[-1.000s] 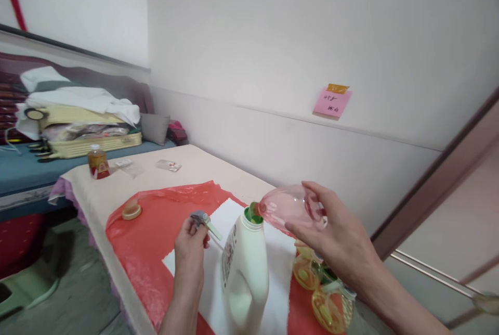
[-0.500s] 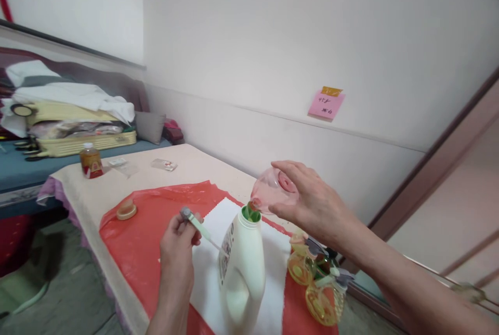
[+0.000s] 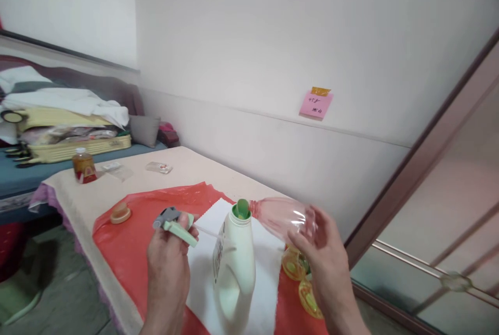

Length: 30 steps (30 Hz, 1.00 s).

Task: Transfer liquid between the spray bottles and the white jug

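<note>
My right hand (image 3: pixel 325 259) grips a clear pink plastic bottle (image 3: pixel 283 215) by its base. The bottle lies almost level, its neck beside the open green-lined mouth of a white jug (image 3: pixel 234 267). The jug stands upright on a white cloth (image 3: pixel 202 293) over a red plastic sheet (image 3: pixel 136 231). My left hand (image 3: pixel 167 267) is closed on a grey and pale green spray nozzle (image 3: pixel 175 222), whose thin dip tube reaches toward the jug.
Yellow transparent bottles (image 3: pixel 298 275) lie at the right of the jug. A tan cap (image 3: pixel 120 214) rests on the red sheet. Farther off stands a small brown bottle (image 3: pixel 83 166). A pink note (image 3: pixel 315 103) sticks to the wall. Bedding is piled at the left.
My right hand has lowered the pink bottle from a steep downward tilt to nearly level, neck still by the jug's mouth. The left hand has turned the spray nozzle and drawn nearer.
</note>
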Motion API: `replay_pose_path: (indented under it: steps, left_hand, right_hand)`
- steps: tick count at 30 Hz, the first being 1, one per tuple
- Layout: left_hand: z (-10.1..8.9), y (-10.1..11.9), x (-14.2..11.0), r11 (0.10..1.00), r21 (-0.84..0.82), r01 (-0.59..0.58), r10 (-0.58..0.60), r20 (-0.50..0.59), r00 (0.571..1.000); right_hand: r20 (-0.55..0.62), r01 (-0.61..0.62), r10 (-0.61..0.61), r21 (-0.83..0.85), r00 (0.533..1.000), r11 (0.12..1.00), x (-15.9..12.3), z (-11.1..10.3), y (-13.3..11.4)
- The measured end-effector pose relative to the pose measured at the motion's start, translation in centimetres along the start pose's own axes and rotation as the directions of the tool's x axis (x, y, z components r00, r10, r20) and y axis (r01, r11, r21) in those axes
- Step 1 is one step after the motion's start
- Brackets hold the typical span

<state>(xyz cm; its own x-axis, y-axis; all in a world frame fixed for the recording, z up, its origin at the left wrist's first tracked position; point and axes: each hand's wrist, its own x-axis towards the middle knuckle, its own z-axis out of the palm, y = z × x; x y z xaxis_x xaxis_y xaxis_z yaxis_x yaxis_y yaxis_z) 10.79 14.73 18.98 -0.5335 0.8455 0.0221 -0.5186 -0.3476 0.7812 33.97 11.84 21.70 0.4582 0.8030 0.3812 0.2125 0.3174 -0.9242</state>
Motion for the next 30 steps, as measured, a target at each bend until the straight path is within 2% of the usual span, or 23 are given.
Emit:
replay_pose_path:
  steps: [2,4,7,11,15,20,23,27,30]
  left_hand:
    - [0.6,0.1,-0.5,0.997,-0.078,0.0,0.001,0.01,1.0]
    - [1.0,0.2,-1.0,0.989,-0.144,-0.012,0.012,0.003,1.0]
    - [1.4,0.1,-1.6,0.983,-0.175,-0.046,0.044,-0.012,0.999]
    - [1.9,-0.6,-2.1,0.992,-0.125,-0.02,0.025,0.042,0.999]
    - [2.8,-1.9,-3.7,0.998,-0.027,0.064,-0.059,0.154,0.986]
    - [4.0,-3.4,-7.5,0.945,0.319,0.065,-0.171,0.316,0.933]
    - [4.1,-4.0,-9.0,0.949,0.313,0.046,-0.175,0.399,0.9]
    - [4.1,-4.6,-9.4,0.962,0.27,0.048,-0.15,0.372,0.916]
    - [4.5,-5.5,-9.1,0.966,0.255,0.042,-0.123,0.312,0.942]
  right_hand:
    - [0.033,-0.184,0.181,0.239,0.983,0.953,-2.1,-1.0,3.0]
    - [0.101,-0.283,0.265,0.34,0.959,0.897,-3.9,-1.9,5.6]
    - [0.112,-0.306,0.286,0.426,0.952,0.852,-5.5,-2.9,8.0]
    - [0.089,-0.269,0.256,0.446,0.962,0.854,-5.5,-3.9,9.7]
    - [0.082,-0.253,0.243,0.463,0.967,0.85,-5.3,-4.5,10.3]
    - [0.139,-0.292,0.259,0.557,0.956,0.777,-7.0,-3.7,9.5]
    - [0.115,-0.262,0.242,0.596,0.963,0.759,-8.0,-3.6,8.6]
    - [0.119,-0.263,0.244,0.626,0.963,0.734,-8.4,-4.0,7.8]
    - [0.119,-0.251,0.225,0.593,0.967,0.765,-8.2,-4.3,7.8]
